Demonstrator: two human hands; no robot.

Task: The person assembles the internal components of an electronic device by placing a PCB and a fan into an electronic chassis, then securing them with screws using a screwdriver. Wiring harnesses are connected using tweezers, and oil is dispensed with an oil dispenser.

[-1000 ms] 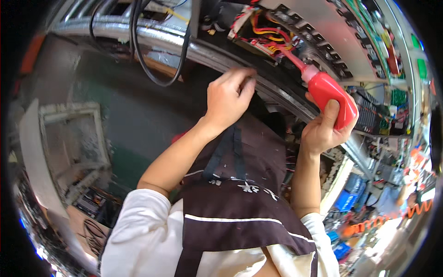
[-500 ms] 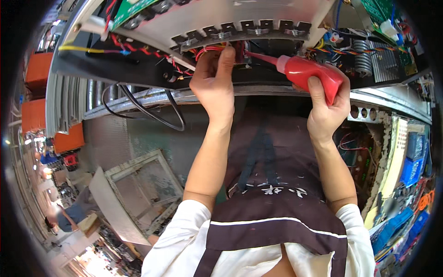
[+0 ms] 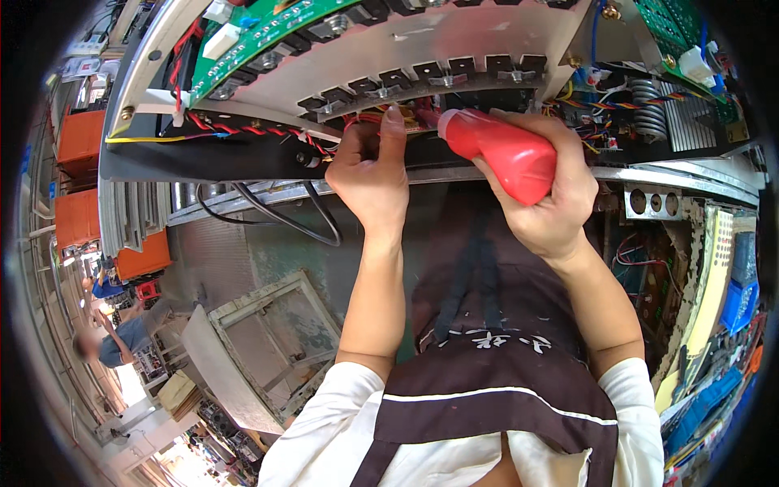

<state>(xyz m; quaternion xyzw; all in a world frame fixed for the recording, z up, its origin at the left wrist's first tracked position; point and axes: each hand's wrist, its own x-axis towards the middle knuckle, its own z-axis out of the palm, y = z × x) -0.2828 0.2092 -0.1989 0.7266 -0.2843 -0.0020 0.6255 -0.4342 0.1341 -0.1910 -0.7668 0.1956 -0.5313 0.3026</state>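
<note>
My right hand (image 3: 560,191) is wrapped round a red squeeze bottle (image 3: 505,154). Its narrow nozzle (image 3: 430,119) points left into the open chassis, close to my left fingertips. Thumb and fingers of my left hand (image 3: 373,174) are pinched together beside a bunch of red wires (image 3: 367,119). What sits between those fingertips is mostly hidden. Just beyond both hands, a curved metal plate (image 3: 454,40) carries a row of black components with clips (image 3: 446,79). The black chassis wall (image 3: 219,158) runs under my left hand.
A green circuit board (image 3: 268,49) is at the upper left, twisted red and black wires (image 3: 251,128) below it. A coiled metal spring (image 3: 647,109) stands to the right. Black cables (image 3: 284,213) hang over the near edge. Another person (image 3: 122,341) is far left; orange bins (image 3: 81,215) line that side.
The bottle has moved left and turned, its nozzle now nearer my left fingertips. My left hand has dipped slightly, still pinched. The view has shifted, showing more of the chassis top.
</note>
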